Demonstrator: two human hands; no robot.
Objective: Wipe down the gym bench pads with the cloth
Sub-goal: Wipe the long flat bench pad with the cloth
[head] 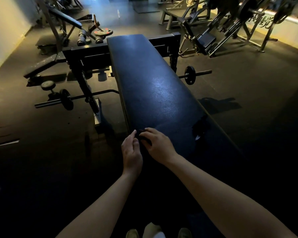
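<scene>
Long dark-blue vinyl bench pad (150, 79): centre, near to far. Left hand (132, 152), right hand (156, 145): fingers curled at the near-left edge around an apparent dark cloth (143, 140); grip too dim to confirm. Risk: the cloth snagging on the torn vinyl patch (199, 129) at the near right.

A barbell (65, 99) with 1 small plate at each visible end lay on the dark rubber floor (239, 86) beneath a black rack frame (86, 52), with a red-marked weight plate (103, 32) and an incline bench (65, 18) positioned rear-left and a plate-loaded machine (205, 38) rear-right.
</scene>
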